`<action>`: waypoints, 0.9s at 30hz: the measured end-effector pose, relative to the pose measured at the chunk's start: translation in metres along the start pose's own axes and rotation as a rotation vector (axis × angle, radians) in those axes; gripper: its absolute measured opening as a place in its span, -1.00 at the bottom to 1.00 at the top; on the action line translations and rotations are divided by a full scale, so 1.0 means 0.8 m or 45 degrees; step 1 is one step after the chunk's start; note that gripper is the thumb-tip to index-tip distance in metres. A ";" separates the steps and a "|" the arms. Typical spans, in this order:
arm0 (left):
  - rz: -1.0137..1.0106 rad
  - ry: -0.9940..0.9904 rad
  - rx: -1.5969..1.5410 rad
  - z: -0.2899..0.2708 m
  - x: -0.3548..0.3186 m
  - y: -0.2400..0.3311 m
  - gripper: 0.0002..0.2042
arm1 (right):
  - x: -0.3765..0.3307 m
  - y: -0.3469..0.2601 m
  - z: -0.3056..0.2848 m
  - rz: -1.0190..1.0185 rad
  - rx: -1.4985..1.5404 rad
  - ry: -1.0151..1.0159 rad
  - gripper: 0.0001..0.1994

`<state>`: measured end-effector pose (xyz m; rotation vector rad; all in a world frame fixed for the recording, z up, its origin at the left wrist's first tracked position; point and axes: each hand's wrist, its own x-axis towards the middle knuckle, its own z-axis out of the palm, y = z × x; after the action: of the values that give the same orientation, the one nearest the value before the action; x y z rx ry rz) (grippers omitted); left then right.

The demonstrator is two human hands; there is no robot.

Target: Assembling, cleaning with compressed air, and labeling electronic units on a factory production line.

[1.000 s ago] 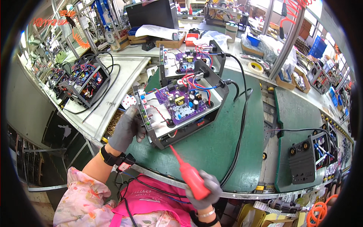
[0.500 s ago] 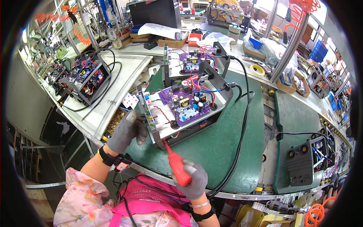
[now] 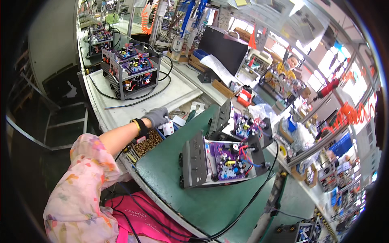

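Observation:
My left hand [image 3: 156,117], in a grey glove with a black band at the wrist, reaches out over the far left edge of the green mat. Its fingers are loosely bent and I see nothing held in them. Just below the fingers are playing cards [image 3: 168,127] and a compartment of small brass-coloured parts [image 3: 148,143]. On the mat stands an open electronic unit [image 3: 193,161] with a dark knobbed panel and a purple circuit board [image 3: 230,162]; no hand touches it. My right hand is out of view.
A second open unit [image 3: 221,119] stands behind the first. More open units [image 3: 135,73] sit on the white surface at the left. Black cables [image 3: 259,194] run along the mat's right side. A person in yellow [image 3: 281,71] is in the background.
My left hand has left the unit's panel and reached over beside the parts compartment. My right hand and the red screwdriver have gone out of view. The view has swung left.

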<state>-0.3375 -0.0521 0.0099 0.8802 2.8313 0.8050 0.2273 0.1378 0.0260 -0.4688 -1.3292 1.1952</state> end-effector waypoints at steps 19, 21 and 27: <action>0.150 -0.476 -0.983 0.146 0.189 -0.189 -0.82 | -0.450 -0.345 -0.366 0.536 -0.649 1.912 -0.69; 0.257 -0.408 -0.911 0.132 0.226 -0.225 -0.75 | -0.447 -0.342 -0.367 0.735 -0.707 1.915 -0.69; 0.326 -0.171 -1.099 0.019 0.086 -0.146 -0.61 | -0.359 -0.298 -0.357 1.121 -1.121 1.591 -0.67</action>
<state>-0.4509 -0.0891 -0.0560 1.0572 1.9250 1.7114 0.6321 -0.0997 0.0130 -2.1664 -0.3915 0.5724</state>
